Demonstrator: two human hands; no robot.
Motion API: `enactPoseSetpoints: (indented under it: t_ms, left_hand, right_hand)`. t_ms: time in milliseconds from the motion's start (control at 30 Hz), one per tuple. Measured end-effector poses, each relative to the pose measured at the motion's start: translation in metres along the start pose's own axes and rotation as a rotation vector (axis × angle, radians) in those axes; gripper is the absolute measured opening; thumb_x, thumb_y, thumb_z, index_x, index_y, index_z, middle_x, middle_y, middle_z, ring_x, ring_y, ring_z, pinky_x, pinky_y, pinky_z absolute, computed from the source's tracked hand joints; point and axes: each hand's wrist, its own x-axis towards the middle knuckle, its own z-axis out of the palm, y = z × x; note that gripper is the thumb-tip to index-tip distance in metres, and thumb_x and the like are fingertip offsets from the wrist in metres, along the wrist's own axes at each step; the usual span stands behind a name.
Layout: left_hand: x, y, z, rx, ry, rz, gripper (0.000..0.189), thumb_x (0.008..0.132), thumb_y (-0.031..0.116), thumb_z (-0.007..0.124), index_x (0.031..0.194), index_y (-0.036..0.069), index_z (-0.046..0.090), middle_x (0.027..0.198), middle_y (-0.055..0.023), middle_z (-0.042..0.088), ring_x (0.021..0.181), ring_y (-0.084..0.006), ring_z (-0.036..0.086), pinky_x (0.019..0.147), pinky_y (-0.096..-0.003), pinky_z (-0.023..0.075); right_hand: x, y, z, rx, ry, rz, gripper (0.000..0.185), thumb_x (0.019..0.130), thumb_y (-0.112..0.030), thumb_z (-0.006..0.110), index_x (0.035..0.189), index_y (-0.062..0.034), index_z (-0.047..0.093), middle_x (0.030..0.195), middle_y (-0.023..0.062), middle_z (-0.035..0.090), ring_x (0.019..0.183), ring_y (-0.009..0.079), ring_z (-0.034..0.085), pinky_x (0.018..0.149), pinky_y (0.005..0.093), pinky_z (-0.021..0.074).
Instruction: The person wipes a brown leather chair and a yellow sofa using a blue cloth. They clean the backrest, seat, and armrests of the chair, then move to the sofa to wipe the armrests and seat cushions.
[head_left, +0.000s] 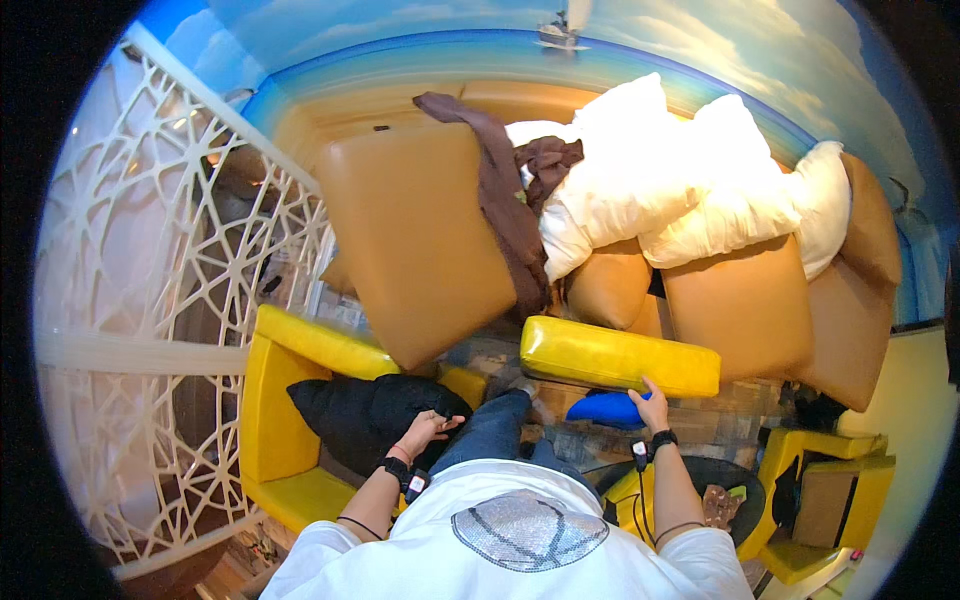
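Note:
My left hand (430, 433) is in front of a black pillow (360, 416), its fingers loosely bent and apart with nothing seen in them. The pillow rests on a yellow armchair (281, 435). My right hand (651, 409) has thumb and fingers spread at the lower edge of a long yellow padded cushion (615, 356); whether the fingertips touch it I cannot tell. Just left of that hand lies a bright blue object (609, 409), partly covered by the cushion. Both wrists wear black straps with small devices.
A tan sofa seat cushion (420, 232) leans at a tilt, a brown cloth (510, 202) along its side. White pillows (622, 165) pile on more tan cushions (739, 315). A white lattice screen (142, 352) stands left. At right are a dark round table (750, 480) and yellow furniture (772, 480).

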Motion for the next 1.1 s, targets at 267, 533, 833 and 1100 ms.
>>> enactPoseSetpoints:
  t_ms: [267,533,833,1100]
  left_hand:
    - [-0.071,-0.023,-0.012,-0.280,0.107,0.304,0.018,0.097,0.008,0.049,0.080,0.005,0.052,0.117,-0.0258,0.070,0.114,-0.0347,0.068,0.105,-0.0451,0.0502]
    - [-0.250,-0.019,-0.047,-0.258,0.411,1.008,0.029,0.100,0.007,0.052,0.071,0.003,0.051,0.092,-0.0188,0.072,0.099,-0.0341,0.073,0.102,-0.0490,0.0529]
    - [-0.394,0.088,0.041,-0.047,0.363,1.393,0.043,0.103,0.028,0.055,0.116,-0.012,0.063,0.084,-0.0282,0.072,0.078,-0.0391,0.074,0.089,-0.0513,0.0587]
    - [-0.381,0.275,0.157,0.790,-0.045,1.763,0.032,0.091,0.028,0.074,0.071,0.006,0.062,0.068,-0.0135,0.062,0.061,-0.0308,0.064,0.057,-0.0383,0.0469]
  right_hand:
    - [-0.054,-0.030,0.012,0.069,-0.026,-0.203,0.037,0.086,-0.030,0.080,0.111,-0.0027,0.076,0.105,0.0173,0.076,0.099,0.0285,0.071,0.089,0.0391,0.0548]
    - [-0.081,-0.071,0.008,-0.143,-0.307,-0.318,0.046,0.081,-0.042,0.083,0.110,-0.0062,0.077,0.102,0.0141,0.076,0.096,0.0280,0.073,0.086,0.0386,0.0560]
    - [-0.143,-0.197,0.057,-0.349,-0.904,-0.874,0.075,0.080,-0.058,0.079,0.135,-0.0091,0.063,0.117,0.0209,0.072,0.107,0.0366,0.069,0.093,0.0403,0.0543]
    - [-0.192,-0.263,0.123,0.240,-0.505,-1.432,0.075,0.092,-0.044,0.075,0.147,-0.0034,0.043,0.119,0.0186,0.069,0.110,0.0357,0.066,0.093,0.0431,0.0530]
